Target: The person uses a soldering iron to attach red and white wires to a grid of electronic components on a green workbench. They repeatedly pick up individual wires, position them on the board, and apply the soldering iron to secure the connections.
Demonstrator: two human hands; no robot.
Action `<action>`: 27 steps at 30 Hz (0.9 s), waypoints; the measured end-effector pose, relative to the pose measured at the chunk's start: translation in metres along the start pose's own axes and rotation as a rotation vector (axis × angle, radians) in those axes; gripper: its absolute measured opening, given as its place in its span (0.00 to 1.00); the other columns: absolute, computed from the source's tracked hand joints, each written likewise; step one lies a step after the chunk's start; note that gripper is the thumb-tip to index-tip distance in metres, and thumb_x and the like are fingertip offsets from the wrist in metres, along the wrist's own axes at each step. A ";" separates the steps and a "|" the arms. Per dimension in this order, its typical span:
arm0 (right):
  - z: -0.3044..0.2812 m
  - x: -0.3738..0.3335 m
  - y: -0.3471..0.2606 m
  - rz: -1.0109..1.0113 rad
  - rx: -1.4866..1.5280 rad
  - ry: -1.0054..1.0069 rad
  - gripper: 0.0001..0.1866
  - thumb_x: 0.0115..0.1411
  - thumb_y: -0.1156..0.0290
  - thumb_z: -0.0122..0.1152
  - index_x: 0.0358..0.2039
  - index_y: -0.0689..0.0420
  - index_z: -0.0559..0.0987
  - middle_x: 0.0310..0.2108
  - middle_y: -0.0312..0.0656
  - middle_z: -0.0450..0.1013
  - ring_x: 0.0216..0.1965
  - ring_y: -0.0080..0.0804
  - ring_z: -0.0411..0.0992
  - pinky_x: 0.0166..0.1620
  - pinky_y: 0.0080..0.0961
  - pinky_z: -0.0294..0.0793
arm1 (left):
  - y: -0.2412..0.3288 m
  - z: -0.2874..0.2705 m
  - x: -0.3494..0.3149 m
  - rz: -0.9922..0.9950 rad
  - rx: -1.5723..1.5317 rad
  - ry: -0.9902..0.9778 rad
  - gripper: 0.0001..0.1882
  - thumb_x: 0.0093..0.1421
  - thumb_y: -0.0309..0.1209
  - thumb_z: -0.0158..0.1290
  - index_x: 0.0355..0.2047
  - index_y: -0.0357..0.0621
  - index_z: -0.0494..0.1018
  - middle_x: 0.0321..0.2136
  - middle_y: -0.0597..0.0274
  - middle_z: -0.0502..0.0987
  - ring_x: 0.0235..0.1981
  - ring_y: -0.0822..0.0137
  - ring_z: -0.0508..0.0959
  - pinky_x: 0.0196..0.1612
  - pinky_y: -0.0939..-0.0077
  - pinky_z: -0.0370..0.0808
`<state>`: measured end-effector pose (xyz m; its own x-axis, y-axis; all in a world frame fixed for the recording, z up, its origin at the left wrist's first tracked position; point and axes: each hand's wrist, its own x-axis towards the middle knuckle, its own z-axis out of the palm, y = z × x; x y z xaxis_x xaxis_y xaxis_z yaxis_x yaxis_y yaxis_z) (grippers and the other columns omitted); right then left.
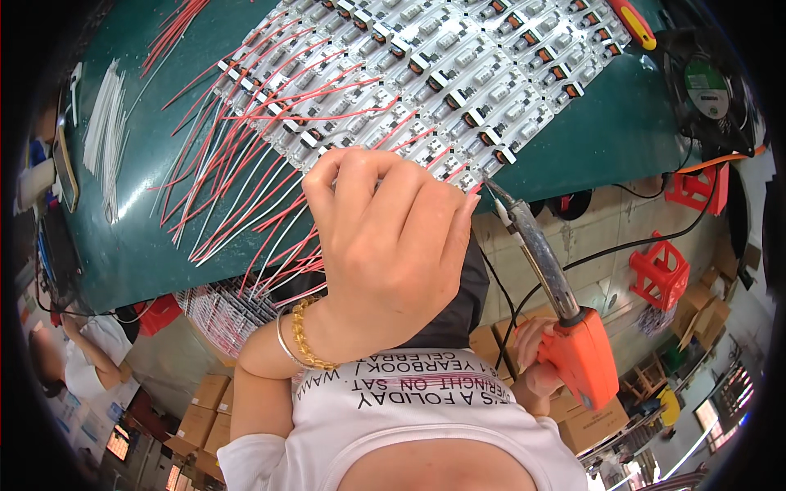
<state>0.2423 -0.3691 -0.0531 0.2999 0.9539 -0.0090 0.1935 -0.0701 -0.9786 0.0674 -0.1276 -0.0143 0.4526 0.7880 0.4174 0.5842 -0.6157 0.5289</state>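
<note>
My left hand (385,225) is closed over the near edge of a large panel of small white circuit boards (446,61). A red wire (476,187) pokes out by its fingertips and touches the panel's near corner. My right hand (536,360) grips the orange handle of a soldering gun (565,295), whose tip points up and left to that same corner, beside the wire. Rows of black and orange components cover the boards. Many red and white wires (237,164) trail from the panel's left side; my left hand hides part of them.
Loose white wires (105,123) and a bundle of red wires (173,33) lie on the green table (147,245). A black fan (706,86) and a red-yellow handled tool (634,23) are at the far right. Red stools (659,270), cables and cardboard boxes (594,425) stand below.
</note>
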 end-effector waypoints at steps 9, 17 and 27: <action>-0.002 -0.021 0.016 -0.038 -0.105 0.147 0.38 0.55 0.40 0.62 0.52 0.61 0.69 0.12 0.27 0.62 0.13 0.22 0.62 0.23 0.22 0.65 | 0.000 -0.002 0.001 -0.003 0.005 -0.013 0.10 0.44 0.21 0.64 0.22 0.47 0.73 0.18 0.69 0.68 0.29 0.61 0.70 0.42 0.64 0.61; 0.014 -0.003 0.000 0.006 0.007 0.192 0.40 0.53 0.38 0.63 0.50 0.64 0.70 0.11 0.28 0.62 0.13 0.23 0.62 0.23 0.23 0.65 | 0.001 -0.001 0.002 0.000 -0.011 -0.018 0.10 0.44 0.21 0.64 0.22 0.46 0.73 0.19 0.69 0.68 0.29 0.61 0.70 0.41 0.64 0.61; 0.012 0.005 -0.002 -0.030 0.022 0.104 0.40 0.55 0.38 0.60 0.52 0.63 0.68 0.11 0.28 0.61 0.12 0.23 0.61 0.23 0.25 0.65 | 0.000 -0.001 0.003 0.003 -0.019 -0.024 0.10 0.44 0.21 0.64 0.23 0.46 0.73 0.19 0.69 0.68 0.29 0.61 0.69 0.41 0.64 0.61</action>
<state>0.2328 -0.3606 -0.0539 0.3896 0.9201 0.0410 0.1833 -0.0339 -0.9825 0.0681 -0.1249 -0.0126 0.4703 0.7861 0.4010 0.5702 -0.6175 0.5419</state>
